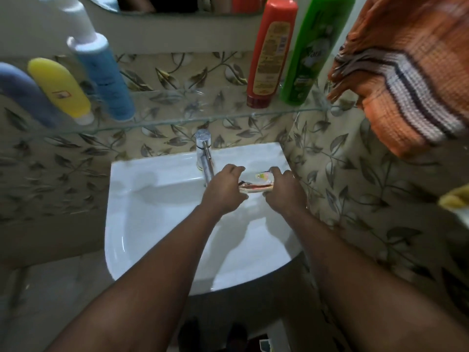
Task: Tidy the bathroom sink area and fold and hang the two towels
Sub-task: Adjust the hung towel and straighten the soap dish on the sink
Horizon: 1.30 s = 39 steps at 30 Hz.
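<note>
Your left grip (224, 188) and right grip (284, 189) each curl round an end of the dish (256, 185) on the sink (157, 224) ledge beside the tap (204, 153). It looks light, likely slippery; hold both ends, level.

The tap (204, 153) splits the sink (147, 214)
Left of the tap the sink is bare; right of it, left grip (223, 189) and right grip (282, 190) hold a small tray (256, 186) (blurred); above, a glass shelf (177, 122) overhangs.

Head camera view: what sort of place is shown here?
Most likely a home bathroom: a white sink with a tap, a glass shelf holding bottles, and a towel hanging on the right.
</note>
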Each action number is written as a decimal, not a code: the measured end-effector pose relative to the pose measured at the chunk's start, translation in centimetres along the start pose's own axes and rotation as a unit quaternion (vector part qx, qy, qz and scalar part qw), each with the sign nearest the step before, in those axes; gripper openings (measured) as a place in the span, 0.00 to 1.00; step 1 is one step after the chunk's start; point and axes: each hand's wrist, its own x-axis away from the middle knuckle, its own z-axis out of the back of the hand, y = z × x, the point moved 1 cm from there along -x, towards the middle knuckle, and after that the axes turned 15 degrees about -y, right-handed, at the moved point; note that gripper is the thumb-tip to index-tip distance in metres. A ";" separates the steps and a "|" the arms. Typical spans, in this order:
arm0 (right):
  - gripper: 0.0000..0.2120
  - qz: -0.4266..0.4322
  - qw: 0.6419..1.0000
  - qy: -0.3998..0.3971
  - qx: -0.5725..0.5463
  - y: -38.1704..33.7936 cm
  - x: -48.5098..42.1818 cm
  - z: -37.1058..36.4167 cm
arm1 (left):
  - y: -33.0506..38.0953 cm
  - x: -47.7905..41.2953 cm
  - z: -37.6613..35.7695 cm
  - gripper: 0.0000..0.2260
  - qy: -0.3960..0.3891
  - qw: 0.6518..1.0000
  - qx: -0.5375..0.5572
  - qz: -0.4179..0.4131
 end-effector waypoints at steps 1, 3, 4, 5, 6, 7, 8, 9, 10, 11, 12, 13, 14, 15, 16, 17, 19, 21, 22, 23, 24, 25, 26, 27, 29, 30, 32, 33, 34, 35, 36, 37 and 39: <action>0.28 0.007 1.000 0.001 0.002 -0.1 1.1 0.2 | 0.2 1.3 -0.2 0.37 0.002 1.000 0.009 0.001; 0.27 0.030 0.999 -0.001 0.016 -0.7 3.5 0.3 | 0.1 4.3 -0.6 0.37 0.012 1.000 0.014 0.010; 0.28 0.041 0.999 -0.005 0.023 -1.1 4.7 0.2 | -0.1 5.8 -0.8 0.37 0.015 1.000 0.016 0.018; 0.29 0.053 0.998 -0.009 0.031 -1.7 6.1 0.2 | -0.5 7.5 -0.9 0.37 0.018 0.999 0.017 0.029; 0.30 0.065 0.997 -0.013 0.040 -2.4 7.4 0.0 | -0.8 9.1 -0.9 0.36 0.022 0.999 0.016 0.039; 0.31 0.077 0.996 -0.018 0.044 -3.4 8.8 -0.2 | -1.3 10.9 -0.8 0.36 0.026 0.998 0.014 0.050; 0.32 0.087 0.995 -0.020 0.044 -4.3 10.0 -0.5 | -1.9 12.4 -0.7 0.36 0.033 0.998 0.013 0.061; 0.32 0.097 0.994 -0.020 0.044 -5.3 10.9 -0.8 | -2.4 13.8 -0.6 0.35 0.040 0.997 0.012 0.072; 0.32 0.109 0.993 -0.020 0.045 -6.5 12.1 -1.2 | -3.1 15.5 -0.4 0.35 0.048 0.995 0.011 0.082; 0.31 0.119 0.992 -0.020 0.048 -7.6 13.0 -1.6 | -3.8 17.0 -0.2 0.36 0.055 0.994 0.011 0.089; 0.31 0.128 0.990 -0.023 0.052 -8.9 14.1 -1.9 | -4.7 18.8 0.0 0.36 0.061 0.994 0.012 0.095; 0.30 0.136 0.989 -0.025 0.056 -10.1 15.0 -2.3 | -5.6 20.4 0.2 0.36 0.064 0.993 0.012 0.100; 0.30 0.143 0.988 -0.027 0.056 -11.1 15.9 -2.6 | -6.3 21.9 0.4 0.36 0.065 0.992 0.013 0.104; 0.30 0.151 0.986 -0.032 0.056 -12.5 17.0 -3.3 | -7.3 23.8 0.5 0.36 0.067 0.992 0.021 0.107; 0.30 0.161 0.985 -0.038 0.054 -13.9 18.1 -3.9 | -8.3 25.6 0.6 0.36 0.069 0.991 0.031 0.108; 0.31 0.171 0.983 -0.050 0.055 -15.3 19.4 -4.7 | -9.5 27.6 0.5 0.36 0.072 0.990 0.044 0.113; 0.32 0.194 0.976 -0.069 0.072 -17.8 21.4 -6.4 | -11.6 31.2 0.1 0.34 0.088 0.986 0.055 0.130; 0.33 0.215 0.968 -0.086 0.092 -20.2 23.4 -8.6 | -13.5 35.0 -0.5 0.31 0.102 0.982 0.060 0.147; 0.33 0.218 0.968 -0.087 0.089 -20.5 23.9 -9.1 | -13.7 35.8 -0.7 0.30 0.106 0.982 0.056 0.145; 0.32 0.226 0.966 -0.090 0.088 -21.5 24.8 -10.0 | -14.4 37.3 -1.0 0.29 0.111 0.980 0.058 0.151; 0.31 0.240 0.962 -0.096 0.090 -22.6 25.6 -11.1 | -15.4 38.9 -1.2 0.29 0.116 0.978 0.062 0.163; 0.29 0.257 0.955 -0.109 0.099 -24.0 26.7 -12.6 | -16.8 40.8 -1.8 0.29 0.122 0.973 0.071 0.182; 0.28 0.272 0.949 -0.119 0.106 -25.2 27.6 -13.9 | -18.0 42.3 -2.4 0.29 0.127 0.969 0.081 0.198; 0.27 0.285 0.944 -0.129 0.110 -26.2 28.3 -15.4 | -19.3 43.8 -3.3 0.28 0.130 0.964 0.091 0.214; 0.27 0.303 0.935 -0.143 0.118 -27.3 29.0 -17.7 | -21.1 45.6 -5.0 0.28 0.124 0.958 0.107 0.233; 0.27 0.311 0.930 -0.152 0.122 -27.7 29.3 -19.2 | -22.0 46.4 -6.2 0.28 0.116 0.955 0.120 0.246; 0.26 0.321 0.923 -0.172 0.124 -28.4 29.4 -21.8 | -23.7 47.3 -8.5 0.29 0.108 0.946 0.147 0.270; 0.26 0.324 0.919 -0.187 0.128 -28.6 29.4 -23.2 | -24.6 47.7 -9.8 0.30 0.102 0.941 0.157 0.283; 0.25 0.326 0.913 -0.203 0.134 -28.6 29.3 -24.6 | -25.2 47.9 -11.1 0.31 0.093 0.937 0.163 0.296; 0.25 0.325 0.908 -0.223 0.143 -28.6 29.0 -26.3 | -26.0 48.0 -12.7 0.31 0.082 0.931 0.170 0.312; 0.25 0.323 0.902 -0.241 0.153 -28.5 28.6 -28.0 | -26.7 48.0 -14.3 0.31 0.077 0.926 0.177 0.325; 0.25 0.322 0.896 -0.257 0.163 -28.3 28.0 -30.0 | -27.5 48.0 -16.1 0.31 0.070 0.920 0.187 0.337; 0.25 0.319 0.886 -0.288 0.175 -27.6 27.0 -33.5 | -28.8 47.9 -19.4 0.31 0.050 0.912 0.199 0.355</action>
